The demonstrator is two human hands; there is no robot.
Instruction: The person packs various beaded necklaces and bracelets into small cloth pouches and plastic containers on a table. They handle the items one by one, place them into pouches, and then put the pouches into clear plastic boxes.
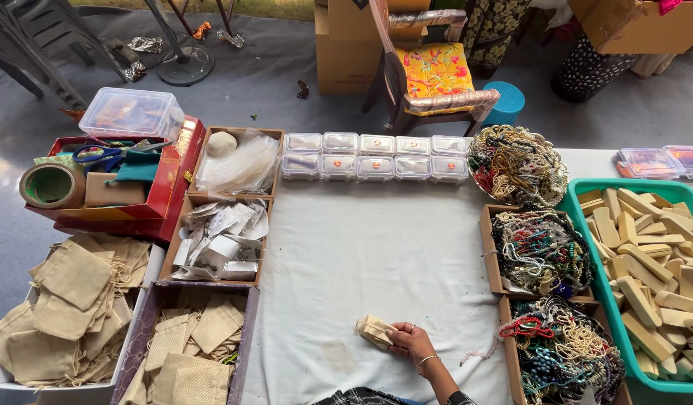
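On the white cloth (361, 247), near its front edge: one small burlap pouch (375, 331) lying flat-ish, drawstring end bunched. Right hand (410, 339) rests beside it, fingers curled loosely, fingertips touching the pouch's edge — a light pinch at most, not a full grip. Bangle on that wrist. Left hand not in view, can't tell its state.

Progress, as a judgement: early, or between cycles. Only one pouch is out on the cloth, and whether it's filled isn't clear. Supplies look barely dented: empty pouches heaped in the purple box (148, 330) and the white tray (1, 379) to the left, bead strands (541, 251) piled in cardboard boxes to the right, wooden blocks filling the green bin (579, 196). Row of small clear lidded boxes (375, 156) sits at the far edge, all shut.
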